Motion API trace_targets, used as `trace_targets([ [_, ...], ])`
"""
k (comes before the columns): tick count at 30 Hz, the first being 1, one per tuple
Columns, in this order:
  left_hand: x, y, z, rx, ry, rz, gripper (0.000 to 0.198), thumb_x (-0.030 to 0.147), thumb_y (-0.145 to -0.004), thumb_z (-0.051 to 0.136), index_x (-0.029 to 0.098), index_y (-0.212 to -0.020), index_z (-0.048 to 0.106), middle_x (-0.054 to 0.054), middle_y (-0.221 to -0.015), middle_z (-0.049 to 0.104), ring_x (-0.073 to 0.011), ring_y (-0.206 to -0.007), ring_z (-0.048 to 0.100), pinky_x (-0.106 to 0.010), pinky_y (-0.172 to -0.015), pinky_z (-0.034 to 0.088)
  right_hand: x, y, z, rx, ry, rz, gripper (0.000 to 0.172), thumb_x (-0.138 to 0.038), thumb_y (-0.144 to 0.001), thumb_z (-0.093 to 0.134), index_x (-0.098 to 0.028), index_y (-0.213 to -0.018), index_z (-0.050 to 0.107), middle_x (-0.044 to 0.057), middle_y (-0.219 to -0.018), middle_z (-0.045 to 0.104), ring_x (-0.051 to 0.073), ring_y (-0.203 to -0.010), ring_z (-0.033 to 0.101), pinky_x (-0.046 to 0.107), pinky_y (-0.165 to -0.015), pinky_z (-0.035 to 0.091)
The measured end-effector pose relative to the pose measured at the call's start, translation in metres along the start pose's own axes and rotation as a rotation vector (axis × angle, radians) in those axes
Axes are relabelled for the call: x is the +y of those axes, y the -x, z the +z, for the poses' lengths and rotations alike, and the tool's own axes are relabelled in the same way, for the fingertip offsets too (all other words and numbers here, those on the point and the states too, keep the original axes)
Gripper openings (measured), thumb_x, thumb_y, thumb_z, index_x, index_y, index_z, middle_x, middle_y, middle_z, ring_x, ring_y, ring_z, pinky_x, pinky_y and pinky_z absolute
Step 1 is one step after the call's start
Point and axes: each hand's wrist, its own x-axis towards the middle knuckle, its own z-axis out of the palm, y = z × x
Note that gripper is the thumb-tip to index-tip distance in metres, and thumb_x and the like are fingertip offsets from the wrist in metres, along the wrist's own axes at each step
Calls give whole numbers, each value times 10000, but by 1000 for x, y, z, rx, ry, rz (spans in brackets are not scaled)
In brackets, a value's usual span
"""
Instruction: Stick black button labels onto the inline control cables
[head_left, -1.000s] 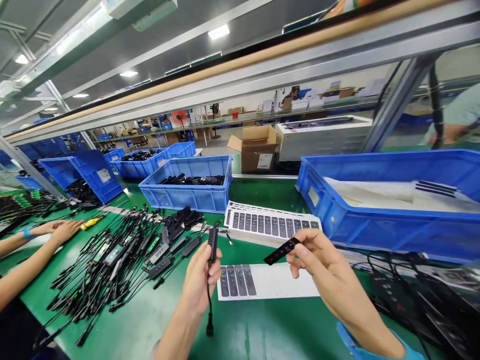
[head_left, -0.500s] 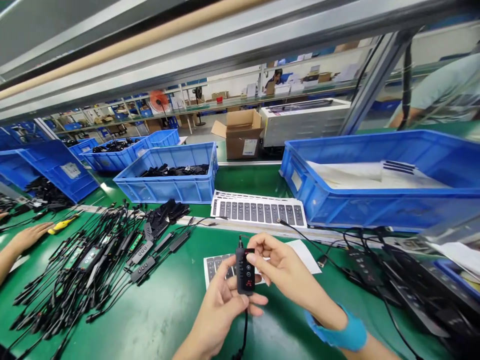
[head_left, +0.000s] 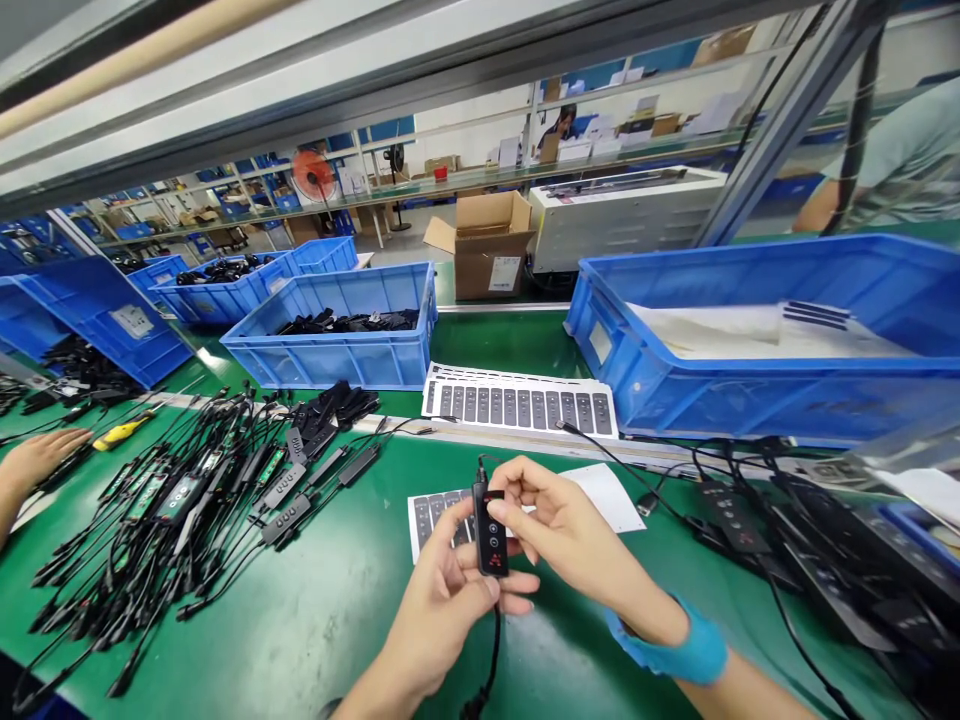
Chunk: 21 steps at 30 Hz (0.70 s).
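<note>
In the head view, the black controller (head_left: 482, 553) stands nearly upright in the left hand (head_left: 446, 605), just above the worktop (head_left: 300, 640). That hand's grip is closed about it: fingers behind and along the left edge, thumb at the lower end, where a cable hangs down. The face, with two round symbols and red marks, is turned to the camera.

The right hand (head_left: 562, 535), a blue band (head_left: 679, 645) at its wrist, comes in from the other side. Its grip is a narrow pinch of thumb and forefinger on the upper end of a dark label (head_left: 493, 541), which lies along the controller's face; how much of it touches there cannot be told.

Behind the hands, a white label sheet (head_left: 611, 500) lies flat on the green worktop, partly hidden, with grey labels at its left end. Farther back is a stack of sheets (head_left: 517, 405). To the left spreads a heap of cabled modules (head_left: 187, 500); beyond it, a co-worker's hand (head_left: 45, 455) rests near a yellow-handled tool (head_left: 120, 433). More black devices (head_left: 742, 520) crowd the right side.

Two blue bins stand along the back: the left bin (head_left: 337, 360) holds black parts, the right bin (head_left: 750, 395) pale sheets. Between and beyond them are an open carton (head_left: 487, 265), a pale machine (head_left: 622, 225) and, deeper in the room, an orange fan (head_left: 313, 175).
</note>
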Motion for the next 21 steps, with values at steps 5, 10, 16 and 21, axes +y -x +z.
trace_targets([
  [5,-1,-1,-1,1,-2,-4,822,319,-812,738,156,-1419,209,-200,-1164,610,-271,-994,662,-338,-829,522,3,0,0,0,14,-18,304,-454,-908,583,-165,-955,500,25,-806,456,111,-679,465,175,-502,485],
  [10,-1,1,1,-7,-3,-4,809,323,-813,739,162,-1417,225,-199,-1169,610,-279,-998,662,-337,-822,525,3,-1,0,3,44,-18,293,-448,-912,573,-166,-954,502,29,-807,469,117,-679,487,167,-474,461],
  [16,0,2,3,30,-24,-3,770,363,-837,719,155,-1402,239,-189,-1142,626,-264,-987,665,-328,-807,531,4,1,1,27,123,-64,221,-381,-931,555,-164,-967,531,20,-792,480,108,-669,493,173,-509,461],
  [21,1,1,5,63,-67,-16,810,426,-809,739,152,-1386,242,-192,-1150,621,-266,-997,659,-316,-795,534,6,0,2,69,215,-89,197,-350,-926,546,-154,-948,554,19,-753,487,104,-625,477,178,-480,415],
])
